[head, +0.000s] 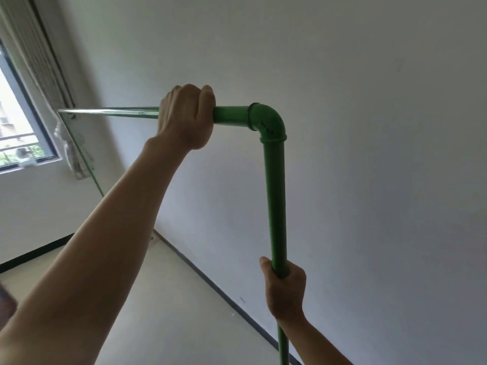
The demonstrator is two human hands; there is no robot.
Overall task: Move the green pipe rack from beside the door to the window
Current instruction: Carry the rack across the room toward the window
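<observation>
The green pipe rack [275,196] fills the middle of the head view, with an elbow joint at its near top corner. My left hand [185,115] is wrapped around the horizontal top bar just left of that elbow. My right hand [286,288] grips the near vertical post lower down. The top bar runs away to the left towards the window [15,119], and its far end and far post look blurred against the curtain. The rack's feet are out of view.
A white wall [369,154] stands close on the right, with a dark skirting board along the pale floor [163,299]. A tied-back curtain [71,154] hangs beside the window in the far left corner. A dark brown object shows at the left edge.
</observation>
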